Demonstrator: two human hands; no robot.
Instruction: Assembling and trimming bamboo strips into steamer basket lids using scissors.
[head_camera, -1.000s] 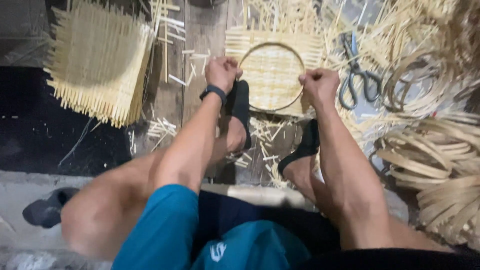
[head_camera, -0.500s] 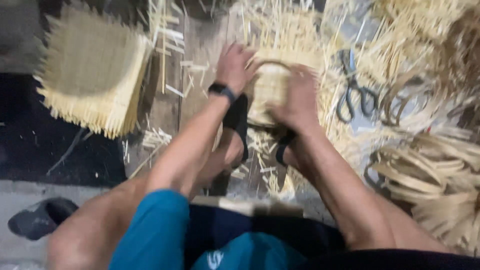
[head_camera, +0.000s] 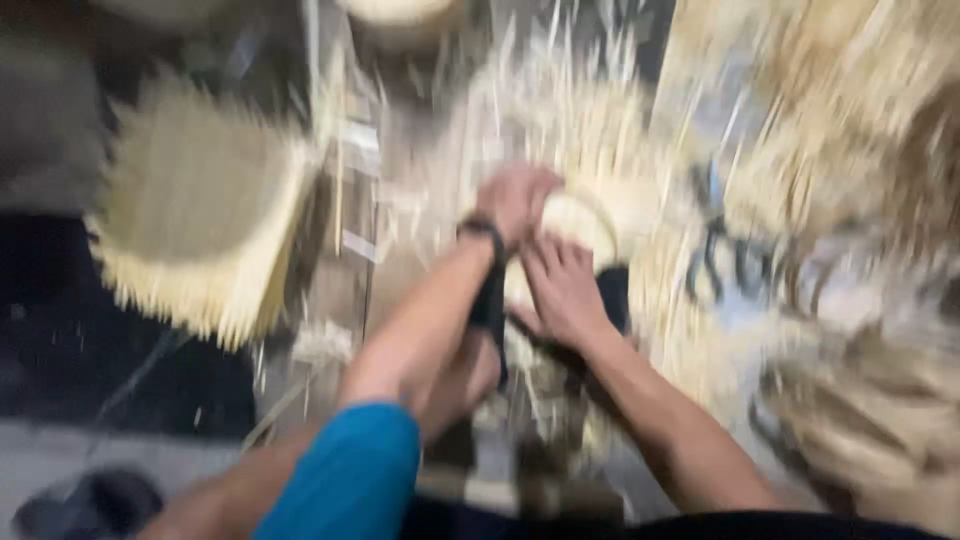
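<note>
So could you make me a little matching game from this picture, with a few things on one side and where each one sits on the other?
Things:
1. woven mat
2. scissors
3. dark shoe
4. wristband

Places:
A. bottom left corner
B. on the left arm, just behind the left hand
C. left of the arms, fringed edges
D. right of the right hand, among pale strips

Pairs: 1-C, 2-D, 3-A, 4-B
</note>
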